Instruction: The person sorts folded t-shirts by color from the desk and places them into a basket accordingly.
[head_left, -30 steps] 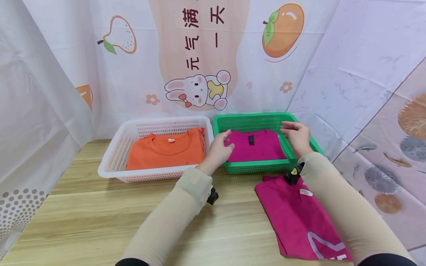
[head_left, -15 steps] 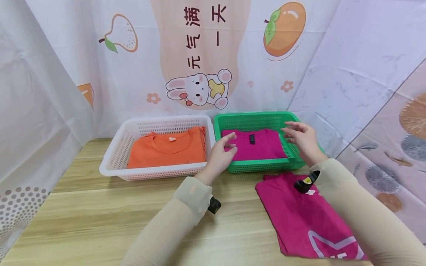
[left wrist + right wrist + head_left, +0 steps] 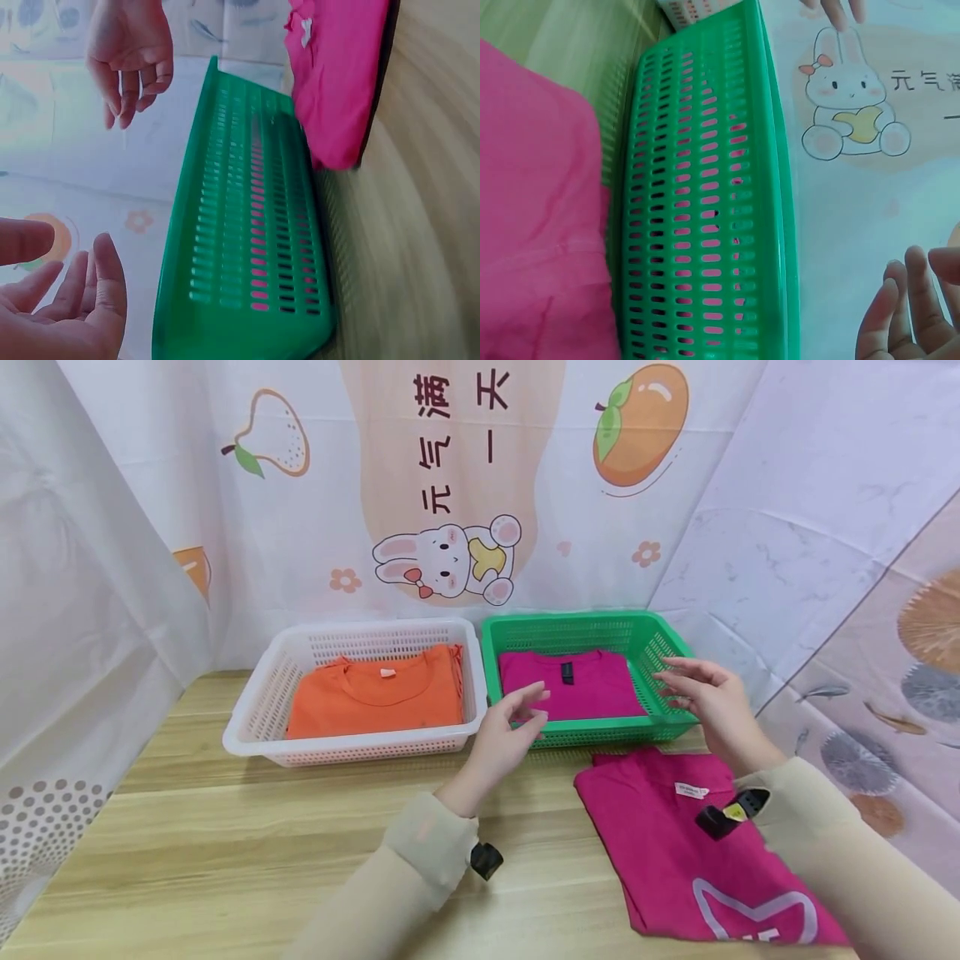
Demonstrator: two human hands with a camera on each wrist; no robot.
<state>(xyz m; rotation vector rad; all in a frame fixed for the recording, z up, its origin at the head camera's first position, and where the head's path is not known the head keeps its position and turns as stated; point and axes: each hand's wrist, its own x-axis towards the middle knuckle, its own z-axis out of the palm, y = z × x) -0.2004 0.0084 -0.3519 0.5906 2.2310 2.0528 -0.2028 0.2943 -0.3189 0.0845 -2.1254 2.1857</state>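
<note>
A folded magenta shirt (image 3: 600, 693) with a black neck label lies inside the green basket (image 3: 592, 728). My left hand (image 3: 501, 739) hovers over the basket's front left corner, fingers loosely bent and holding nothing. By the front right corner my right hand (image 3: 708, 706) hangs in the air, its fingers relaxed with nothing in them. Below it on the table lies another magenta shirt (image 3: 660, 843), folded, with a white label and a pale star outline; the right forearm covers part of it. Both hands also show in the left wrist view, the right hand (image 3: 133, 56) above the basket's rim.
Left of the green basket stands a white basket (image 3: 258, 727) with a folded orange shirt (image 3: 382, 697) in it. Both baskets stand near the printed curtain (image 3: 300, 543) at the back of the wooden table (image 3: 225, 843). More patterned cloth (image 3: 840, 635) hangs on the right.
Both hands have drawn back from the green basket toward the person, the right hand also shifting rightward. The baskets and the shirts lie as before.
</note>
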